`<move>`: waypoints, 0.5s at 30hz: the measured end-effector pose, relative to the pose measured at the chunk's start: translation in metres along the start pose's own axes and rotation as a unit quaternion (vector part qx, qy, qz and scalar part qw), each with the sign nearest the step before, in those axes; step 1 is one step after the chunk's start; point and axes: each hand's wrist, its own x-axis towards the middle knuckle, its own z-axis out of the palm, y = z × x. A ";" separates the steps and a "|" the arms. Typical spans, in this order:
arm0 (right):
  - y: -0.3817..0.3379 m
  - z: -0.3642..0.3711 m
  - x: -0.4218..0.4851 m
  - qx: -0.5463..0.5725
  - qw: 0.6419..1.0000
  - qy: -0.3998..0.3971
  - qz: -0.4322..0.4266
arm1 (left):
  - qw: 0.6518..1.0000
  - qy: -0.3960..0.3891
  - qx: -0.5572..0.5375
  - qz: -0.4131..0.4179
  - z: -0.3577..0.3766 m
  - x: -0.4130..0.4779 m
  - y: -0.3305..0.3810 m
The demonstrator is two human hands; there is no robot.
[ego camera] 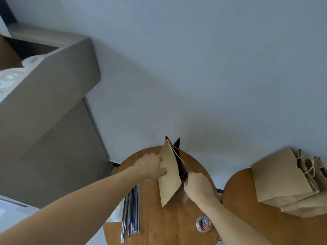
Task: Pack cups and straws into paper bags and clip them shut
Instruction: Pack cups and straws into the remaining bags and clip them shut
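Left hand (pixel 150 167), right hand (pixel 197 185) on bag (pixel 170 181) edges

Plain brown paper bag (pixel 169 177); warm orange-brown wood surface (pixel 159 227), grey-and-clear straws (pixel 131 211), multicoloured paper clips (pixel 203 224), grey-brown cardboard box (pixel 53 82)

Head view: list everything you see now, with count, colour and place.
Round wooden tables: two, brown, side by side.
Upright brown paper bag: one, open-topped, left table.
Flat brown paper bags: stack, count unclear, right table.
Long thin straws: one bundle, dark and clear, left table's left edge.
Clear tub of paper clips: one, multicoloured clips, left table's near side.
Large cardboard boxes: stacked, grey-brown, far left, white plastic inside.
Left hand: holds the bag's left side.
Right hand: pinches the bag's right edge.
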 end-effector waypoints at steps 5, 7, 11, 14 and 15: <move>-0.011 0.034 -0.022 0.006 0.998 -0.065 0.018 | 0.999 -0.049 0.018 0.010 0.034 -0.008 -0.024; -0.009 0.037 -0.027 0.019 0.993 -0.113 0.002 | 0.997 -0.078 0.024 0.015 0.047 -0.009 -0.027; -0.002 0.025 -0.020 0.021 0.982 -0.187 -0.013 | 0.995 -0.103 -0.005 0.017 0.058 -0.008 -0.017; 0.005 0.017 -0.005 0.065 0.976 -0.209 0.004 | 0.992 -0.114 -0.055 0.010 0.060 -0.004 -0.007; 0.004 0.015 -0.001 0.077 0.973 -0.217 0.004 | 0.990 -0.119 -0.071 0.005 0.060 -0.003 -0.005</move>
